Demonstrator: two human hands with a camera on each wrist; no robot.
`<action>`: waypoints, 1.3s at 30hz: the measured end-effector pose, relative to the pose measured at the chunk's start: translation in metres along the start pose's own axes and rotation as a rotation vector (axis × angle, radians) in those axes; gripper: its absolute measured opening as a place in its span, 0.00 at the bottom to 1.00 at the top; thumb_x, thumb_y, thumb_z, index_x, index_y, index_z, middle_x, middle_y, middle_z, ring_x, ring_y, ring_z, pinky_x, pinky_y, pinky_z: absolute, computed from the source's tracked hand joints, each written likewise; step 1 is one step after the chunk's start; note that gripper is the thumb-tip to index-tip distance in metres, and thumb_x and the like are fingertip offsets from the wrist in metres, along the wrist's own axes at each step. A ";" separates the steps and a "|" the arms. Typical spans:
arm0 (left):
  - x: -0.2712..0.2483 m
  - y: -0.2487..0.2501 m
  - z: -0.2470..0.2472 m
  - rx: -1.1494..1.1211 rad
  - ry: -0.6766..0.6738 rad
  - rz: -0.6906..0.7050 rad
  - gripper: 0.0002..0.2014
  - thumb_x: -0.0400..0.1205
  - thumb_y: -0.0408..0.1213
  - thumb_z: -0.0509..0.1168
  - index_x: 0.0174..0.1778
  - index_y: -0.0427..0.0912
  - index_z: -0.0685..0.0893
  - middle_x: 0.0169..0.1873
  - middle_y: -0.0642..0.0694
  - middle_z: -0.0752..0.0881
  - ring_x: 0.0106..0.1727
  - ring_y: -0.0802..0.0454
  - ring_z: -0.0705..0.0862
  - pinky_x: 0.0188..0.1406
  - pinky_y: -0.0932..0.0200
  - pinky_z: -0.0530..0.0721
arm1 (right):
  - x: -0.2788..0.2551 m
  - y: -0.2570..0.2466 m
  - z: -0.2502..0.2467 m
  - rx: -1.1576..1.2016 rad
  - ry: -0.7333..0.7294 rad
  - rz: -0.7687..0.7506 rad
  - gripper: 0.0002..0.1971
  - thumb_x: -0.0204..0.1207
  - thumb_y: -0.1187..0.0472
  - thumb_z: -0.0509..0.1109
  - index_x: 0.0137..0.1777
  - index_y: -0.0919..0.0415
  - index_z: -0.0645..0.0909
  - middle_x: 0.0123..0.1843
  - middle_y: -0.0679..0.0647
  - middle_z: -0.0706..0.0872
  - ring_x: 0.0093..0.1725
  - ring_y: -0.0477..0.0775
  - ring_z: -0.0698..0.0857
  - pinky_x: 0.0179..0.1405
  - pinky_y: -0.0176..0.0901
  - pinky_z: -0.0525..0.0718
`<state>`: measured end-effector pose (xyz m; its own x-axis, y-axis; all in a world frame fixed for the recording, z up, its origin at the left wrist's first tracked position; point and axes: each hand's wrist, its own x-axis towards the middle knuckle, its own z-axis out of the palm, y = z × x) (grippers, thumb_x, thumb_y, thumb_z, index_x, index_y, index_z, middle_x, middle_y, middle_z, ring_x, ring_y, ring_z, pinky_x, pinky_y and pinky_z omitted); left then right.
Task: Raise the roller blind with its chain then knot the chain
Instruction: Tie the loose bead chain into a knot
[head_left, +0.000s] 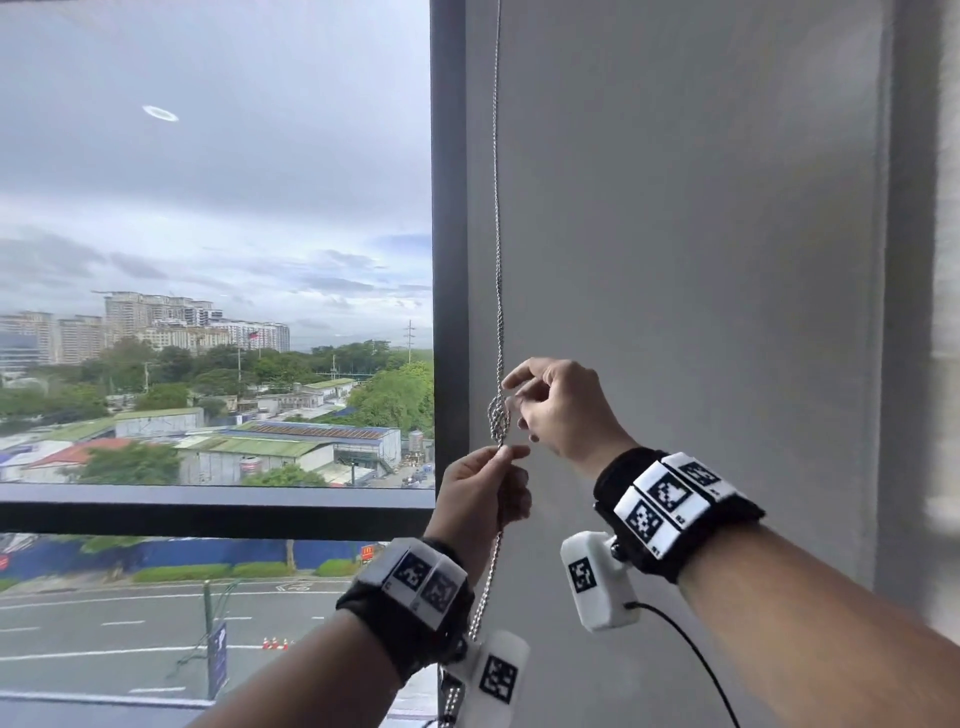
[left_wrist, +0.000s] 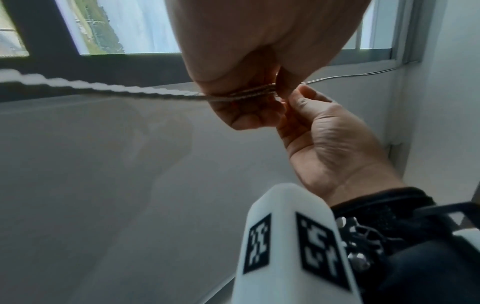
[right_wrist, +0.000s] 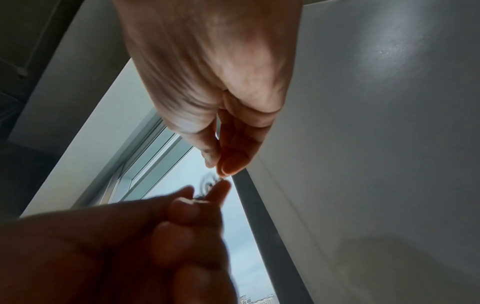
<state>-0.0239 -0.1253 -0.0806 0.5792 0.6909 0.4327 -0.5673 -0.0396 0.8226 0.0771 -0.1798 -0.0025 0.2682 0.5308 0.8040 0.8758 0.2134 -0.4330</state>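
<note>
A silver bead chain (head_left: 498, 208) hangs down beside the dark window frame (head_left: 448, 260). A loose knot (head_left: 497, 418) sits in it at hand height. My left hand (head_left: 506, 453) pinches the chain just below the knot, and the rest of the chain runs down past that wrist. My right hand (head_left: 514, 395) is at the knot's upper right, thumb and forefinger pinched on the chain there. In the left wrist view the chain (left_wrist: 130, 90) runs into my left hand (left_wrist: 259, 92), with my right hand (left_wrist: 306, 98) close beside. The right wrist view shows my right hand (right_wrist: 219, 166) above my left hand (right_wrist: 205, 197). No blind fabric covers the window pane.
A plain grey panel (head_left: 675, 260) fills the right side behind the hands. The window (head_left: 208, 208) on the left looks out on sky, buildings and a road. A black cable (head_left: 691, 660) hangs from the right wrist camera.
</note>
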 end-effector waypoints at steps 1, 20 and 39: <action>0.004 0.005 0.001 0.003 0.014 0.022 0.10 0.83 0.33 0.59 0.46 0.32 0.84 0.24 0.43 0.77 0.21 0.52 0.73 0.20 0.62 0.73 | 0.001 0.000 0.001 0.018 0.010 0.022 0.04 0.72 0.68 0.75 0.44 0.59 0.88 0.34 0.54 0.90 0.29 0.48 0.86 0.36 0.40 0.87; -0.002 -0.033 -0.023 0.449 -0.102 -0.089 0.16 0.85 0.31 0.55 0.33 0.35 0.80 0.16 0.50 0.80 0.17 0.60 0.77 0.20 0.65 0.76 | 0.011 0.000 0.018 0.258 0.009 0.249 0.10 0.77 0.56 0.74 0.36 0.57 0.90 0.42 0.55 0.94 0.49 0.53 0.91 0.59 0.46 0.86; 0.046 0.105 0.045 0.289 -0.024 0.077 0.15 0.83 0.38 0.60 0.40 0.32 0.87 0.36 0.37 0.81 0.37 0.45 0.76 0.36 0.55 0.77 | -0.007 -0.012 -0.006 0.470 -0.053 0.374 0.09 0.80 0.59 0.70 0.48 0.63 0.88 0.38 0.65 0.92 0.29 0.56 0.88 0.29 0.46 0.88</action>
<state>-0.0304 -0.1300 0.0428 0.5565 0.6607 0.5037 -0.4218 -0.2975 0.8565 0.0670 -0.1912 -0.0001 0.4929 0.6770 0.5466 0.4518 0.3378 -0.8257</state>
